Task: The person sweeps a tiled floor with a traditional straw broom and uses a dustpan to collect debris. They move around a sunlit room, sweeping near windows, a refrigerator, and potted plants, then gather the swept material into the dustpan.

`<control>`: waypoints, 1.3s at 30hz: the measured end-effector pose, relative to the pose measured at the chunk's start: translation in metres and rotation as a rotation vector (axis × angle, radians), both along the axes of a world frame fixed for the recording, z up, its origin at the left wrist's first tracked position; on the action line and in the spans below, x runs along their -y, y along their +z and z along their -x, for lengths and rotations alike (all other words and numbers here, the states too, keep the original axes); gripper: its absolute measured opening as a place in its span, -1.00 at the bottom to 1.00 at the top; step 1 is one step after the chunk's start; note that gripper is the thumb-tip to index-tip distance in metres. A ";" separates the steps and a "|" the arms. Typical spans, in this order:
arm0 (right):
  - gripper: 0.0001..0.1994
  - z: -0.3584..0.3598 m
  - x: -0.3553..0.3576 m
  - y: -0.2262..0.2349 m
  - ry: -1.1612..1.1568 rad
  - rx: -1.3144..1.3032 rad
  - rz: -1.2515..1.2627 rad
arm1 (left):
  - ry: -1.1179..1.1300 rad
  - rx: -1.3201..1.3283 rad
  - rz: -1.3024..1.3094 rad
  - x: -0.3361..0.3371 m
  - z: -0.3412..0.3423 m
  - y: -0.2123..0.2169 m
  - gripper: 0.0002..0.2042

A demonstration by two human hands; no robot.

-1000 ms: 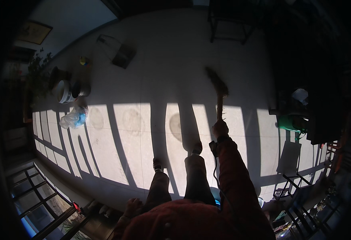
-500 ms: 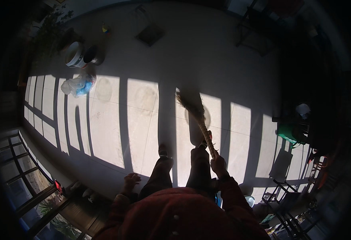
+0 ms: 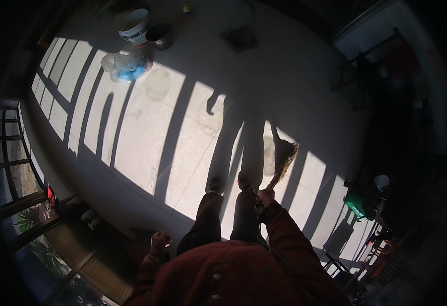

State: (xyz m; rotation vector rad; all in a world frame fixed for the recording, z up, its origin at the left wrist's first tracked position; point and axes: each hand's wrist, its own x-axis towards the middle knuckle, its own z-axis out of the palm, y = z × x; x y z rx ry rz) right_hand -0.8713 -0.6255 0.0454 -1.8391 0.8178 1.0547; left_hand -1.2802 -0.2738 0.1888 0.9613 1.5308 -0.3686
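Note:
My right hand [image 3: 266,196] is closed round the handle of a straw broom [image 3: 285,164]. Its bristles spread out ahead of that hand, over the sunlit floor and beside its own shadow. Whether the bristle tips touch the floor I cannot tell. On the other side of my body, my left hand [image 3: 160,240] hangs low with loosely bent fingers and nothing visible in it. Between the hands, my legs in dark trousers stand on the pale tiled floor [image 3: 147,137].
A clear plastic bag with something blue [image 3: 126,67] lies at the far left. Behind it stand a white bucket [image 3: 134,28] and a dark pot [image 3: 160,36]. A dustpan-like dark square [image 3: 240,39] lies far ahead. A green bag [image 3: 357,204] is at the right, windows [image 3: 22,173] at the left.
The broom has swung to the right, its bristles now right of my legs. My right hand has moved slightly left and forward. The whole view has turned, shifting the bucket and bag rightward and up.

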 end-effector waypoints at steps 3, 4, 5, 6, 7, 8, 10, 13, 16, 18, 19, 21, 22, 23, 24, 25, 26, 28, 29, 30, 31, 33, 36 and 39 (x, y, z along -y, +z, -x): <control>-0.85 0.042 -0.110 -0.022 0.128 -0.011 -0.178 | 0.085 0.069 0.021 0.019 0.015 -0.001 -0.81; -0.83 0.054 -0.146 -0.027 0.133 -0.085 -0.231 | 0.112 0.063 0.036 0.024 0.020 0.000 -0.81; -0.80 0.064 -0.181 -0.032 0.227 -0.125 -0.122 | 0.146 0.072 0.016 0.028 0.025 0.000 -0.80; -0.77 0.079 -0.213 -0.034 0.247 0.008 -0.137 | 0.181 0.053 0.006 0.032 0.031 0.001 -0.80; -0.73 0.083 -0.235 -0.034 0.178 -0.107 -0.352 | 0.215 0.036 -0.005 0.035 0.036 0.001 -0.80; -0.69 0.087 -0.256 -0.033 0.106 -0.246 -0.546 | 0.250 0.034 0.001 0.038 0.039 0.000 -0.79; -0.71 0.087 -0.291 -0.022 -0.029 -0.594 -0.839 | 0.349 0.045 -0.028 0.045 0.048 0.000 -0.80; -0.75 0.068 -0.370 0.019 0.094 -0.459 -0.738 | 0.428 0.029 -0.047 0.055 0.053 0.000 -0.81; -0.77 0.034 -0.409 0.084 0.191 -0.239 -0.573 | 0.389 -0.034 -0.028 0.057 0.051 0.002 -0.80; -0.77 -0.001 -0.403 0.121 0.158 -0.240 -0.649 | 0.353 -0.086 0.012 0.052 0.044 0.001 -0.79; -0.75 -0.016 -0.394 0.134 0.183 -0.239 -0.650 | 0.322 -0.124 0.015 0.046 0.038 -0.001 -0.79; -0.66 -0.048 -0.369 0.154 0.259 -0.180 -0.633 | 0.305 -0.084 -0.033 0.028 0.019 -0.006 -0.80; -0.65 -0.065 -0.353 0.161 0.288 -0.073 -0.592 | 0.307 -0.082 -0.045 0.017 0.005 -0.009 -0.80; -0.71 -0.089 -0.333 0.167 0.367 -0.032 -0.538 | 0.298 -0.071 -0.071 0.005 -0.012 -0.014 -0.80; -0.88 -0.114 -0.317 0.170 0.468 -0.015 -0.463 | 0.306 -0.047 -0.109 -0.005 -0.032 -0.016 -0.80; -0.85 -0.138 -0.294 0.176 0.357 -0.058 -0.536 | 0.309 -0.039 -0.143 -0.016 -0.054 -0.017 -0.80; -0.82 -0.162 -0.273 0.180 0.435 0.039 -0.574 | 0.297 -0.033 -0.171 -0.029 -0.081 -0.018 -0.79; -0.77 -0.212 -0.245 0.184 0.374 0.090 -0.496 | 0.250 0.004 -0.143 -0.058 -0.143 -0.017 -0.77; -0.77 -0.234 -0.228 0.185 0.336 0.082 -0.424 | 0.201 0.007 -0.136 -0.066 -0.175 -0.013 -0.76; -0.77 -0.252 -0.208 0.187 0.299 0.063 -0.345 | 0.153 0.003 -0.121 -0.071 -0.206 -0.007 -0.76; -0.76 -0.273 -0.195 0.186 0.326 0.102 -0.298 | 0.097 0.012 -0.087 -0.079 -0.239 -0.004 -0.73; -0.78 -0.314 -0.180 0.184 0.229 0.115 -0.221 | 0.016 0.026 -0.069 -0.095 -0.308 -0.003 -0.71; -0.83 -0.365 -0.157 0.185 0.064 0.100 -0.231 | -0.106 0.062 -0.122 -0.130 -0.419 -0.008 -0.72; -0.81 -0.406 -0.138 0.183 -0.013 0.150 -0.173 | -0.180 0.212 -0.163 -0.161 -0.531 -0.023 -0.69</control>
